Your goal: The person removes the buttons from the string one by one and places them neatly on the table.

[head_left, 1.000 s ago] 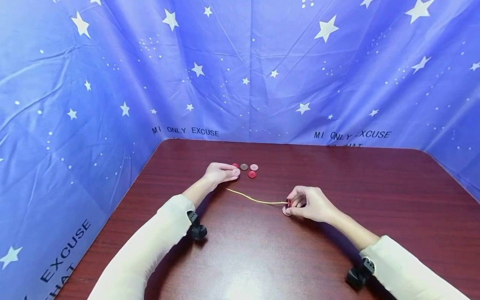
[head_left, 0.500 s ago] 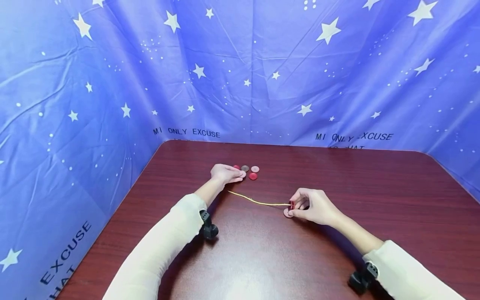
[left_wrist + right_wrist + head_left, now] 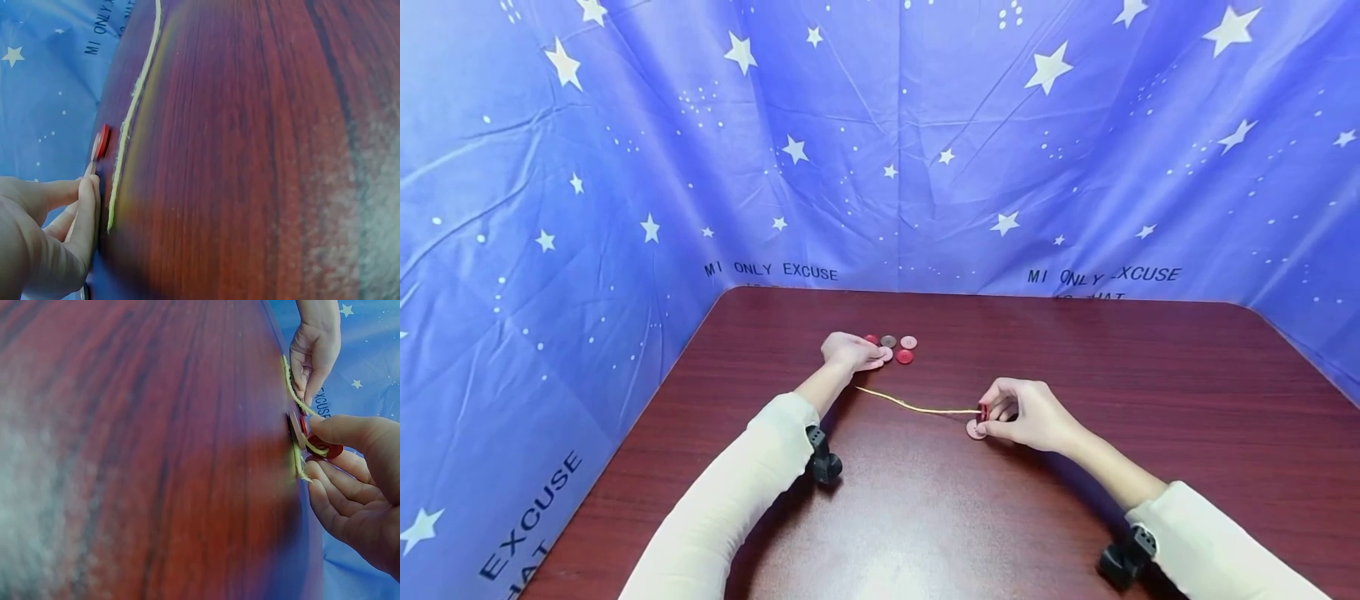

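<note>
My left hand (image 3: 850, 352) reaches to the button group at the table's far middle, fingertips pinching a pale pink button (image 3: 887, 354). In the left wrist view its thumb and fingers are close together low over the wood. My right hand (image 3: 1026, 414) pinches a dark red button (image 3: 983, 412) that is threaded on a yellow cord (image 3: 917, 407). A second pink button (image 3: 975, 429) lies by the right fingertips. The cord's longer part runs left along the table and ends near my left wrist; a short frayed end (image 3: 304, 477) shows in the right wrist view.
Around my left fingertips lie a red button (image 3: 871, 339), a brown button (image 3: 888, 342), another pink button (image 3: 909, 342) and a brighter red button (image 3: 905, 357). The dark wood table (image 3: 880, 500) meets a blue star-printed cloth (image 3: 895, 167) at its back and left.
My left hand has moved slightly right with the pink button, bringing it down beside the other buttons. The right hand keeps its grip on the red button, almost unmoved.
</note>
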